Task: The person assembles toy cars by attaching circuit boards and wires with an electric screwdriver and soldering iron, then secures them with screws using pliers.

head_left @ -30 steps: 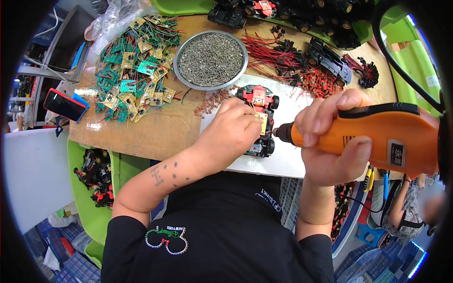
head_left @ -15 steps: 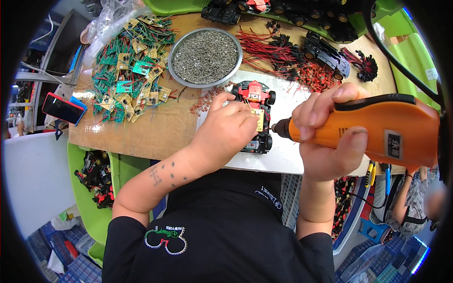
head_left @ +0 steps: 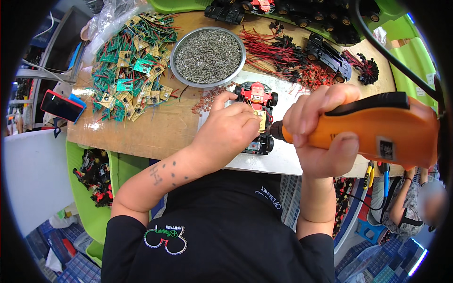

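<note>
- A red-cased phone is seen at the far left, lying at the edge of the wooden table.
- A green bin hangs below the table edge on the left, and small black and red toy parts are held in it.
- A heap of small green circuit boards with fine wires is spread over the table's left part.
- A round metal dish filled with small grey screws is set just right of that heap, near the table's far side.
- The left hand is laid over the toy car chassis, which is gripped from the left side; the fingers are curled down on it and the forefinger is stretched toward its red front part.
- The chassis is placed on a white work mat at the table's near edge, between the two hands, its red end pointing away from the person.
- Bundles of red wires are strewn beyond the chassis, with more dark car chassis among and behind them.
- The right hand is clenched around an orange electric screwdriver; its tip is brought against the chassis's right side, though the exact point of contact is hidden by the fingers.
- A black cable is seen running up from the screwdriver's rear toward the upper edge.
- Another person is partly seen at the lower right, beyond the table.
</note>
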The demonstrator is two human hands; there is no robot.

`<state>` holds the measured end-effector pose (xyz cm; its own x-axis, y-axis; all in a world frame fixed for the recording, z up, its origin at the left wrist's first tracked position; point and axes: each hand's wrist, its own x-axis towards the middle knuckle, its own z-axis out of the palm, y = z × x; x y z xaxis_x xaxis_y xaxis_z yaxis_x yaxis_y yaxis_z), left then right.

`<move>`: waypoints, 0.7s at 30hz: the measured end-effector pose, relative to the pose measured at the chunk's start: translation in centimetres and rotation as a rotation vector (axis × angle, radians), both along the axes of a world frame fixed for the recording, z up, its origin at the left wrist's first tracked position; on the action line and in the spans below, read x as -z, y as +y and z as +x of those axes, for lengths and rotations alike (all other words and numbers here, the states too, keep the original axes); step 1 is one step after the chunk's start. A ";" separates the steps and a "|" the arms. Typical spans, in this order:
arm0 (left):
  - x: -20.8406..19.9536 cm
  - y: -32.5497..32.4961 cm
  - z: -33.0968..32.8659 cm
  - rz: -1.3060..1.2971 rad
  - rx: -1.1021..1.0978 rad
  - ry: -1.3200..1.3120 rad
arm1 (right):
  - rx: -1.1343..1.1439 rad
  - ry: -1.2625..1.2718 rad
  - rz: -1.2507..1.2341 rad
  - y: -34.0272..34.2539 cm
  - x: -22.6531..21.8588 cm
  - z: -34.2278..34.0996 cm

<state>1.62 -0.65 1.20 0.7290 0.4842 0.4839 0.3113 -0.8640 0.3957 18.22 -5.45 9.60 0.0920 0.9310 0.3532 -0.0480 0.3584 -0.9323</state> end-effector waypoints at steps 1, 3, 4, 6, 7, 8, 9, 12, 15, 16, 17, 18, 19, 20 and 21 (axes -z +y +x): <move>0.0 0.0 0.0 0.001 0.000 -0.003 | 0.000 -0.003 0.001 0.1 0.2 0.1; 0.0 0.1 0.0 -0.037 0.002 0.013 | -0.049 0.083 0.023 0.2 0.9 0.1; 0.1 0.1 -0.1 -0.036 -0.001 0.010 | -0.053 0.081 0.023 0.3 0.7 -0.1; 0.5 0.3 -0.4 -0.119 0.021 -0.006 | 0.079 0.144 0.037 0.6 -0.2 -0.7; 0.4 0.4 -0.4 -0.121 0.021 -0.007 | 0.010 0.208 0.051 0.8 -0.5 -0.4; 0.2 0.8 -0.4 -0.124 -0.003 -0.052 | 0.009 0.207 0.048 0.8 -0.7 -0.5; 0.0 1.0 -0.4 -0.126 -0.028 -0.097 | -0.026 0.208 0.035 0.8 -0.9 -0.6; -0.8 1.3 -0.4 -0.027 -0.109 -0.062 | -0.079 0.114 -0.026 1.1 -2.1 -0.4; -0.9 1.8 -0.6 -0.012 -0.115 -0.042 | -0.046 -0.007 -0.089 1.5 -2.4 -0.8; -0.7 2.0 -0.6 -0.014 -0.118 -0.043 | -0.021 0.035 -0.064 1.6 -2.1 -1.2; -0.4 2.1 -0.7 -0.024 -0.111 -0.053 | 0.003 0.078 -0.039 1.7 -1.7 -1.4; -0.2 2.2 -0.7 -0.033 -0.104 -0.063 | 0.002 0.078 -0.042 1.8 -1.5 -1.5; 0.0 2.2 -0.8 -0.036 -0.108 -0.064 | -0.019 0.111 -0.021 2.0 -1.3 -1.6; 0.2 2.1 -0.9 -0.069 -0.127 -0.064 | -0.040 0.145 0.000 2.1 -1.2 -1.7; 0.3 1.9 -1.1 -0.102 -0.146 -0.064 | -0.044 0.144 -0.003 2.2 -1.0 -1.8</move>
